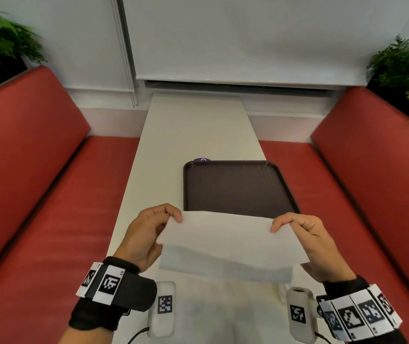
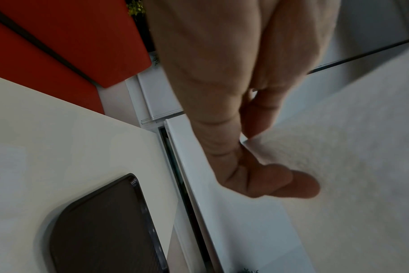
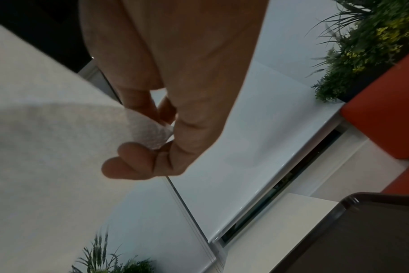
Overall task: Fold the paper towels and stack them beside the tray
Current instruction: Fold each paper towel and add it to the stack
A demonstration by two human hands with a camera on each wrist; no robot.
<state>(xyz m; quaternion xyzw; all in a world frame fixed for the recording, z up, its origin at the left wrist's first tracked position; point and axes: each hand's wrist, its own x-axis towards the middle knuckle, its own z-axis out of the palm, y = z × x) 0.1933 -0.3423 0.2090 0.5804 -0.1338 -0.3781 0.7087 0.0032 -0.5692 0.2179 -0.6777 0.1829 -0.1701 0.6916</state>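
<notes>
2 hands, left hand (image 1: 149,232) and right hand (image 1: 305,234), pinch a paper towel's (image 1: 228,247) top corners above the desk (image 1: 198,135), near a dark tray (image 1: 235,187).

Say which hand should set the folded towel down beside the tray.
Left, probably. The left hand is over bare table left of the tray; the right hand pinches the paper towel at the tray's side, near the table edge.

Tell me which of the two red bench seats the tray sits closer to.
The right-hand red bench. The dark brown tray lies toward the right edge of the white table, leaving a bare strip of tabletop between it and the left-hand red bench.
</notes>
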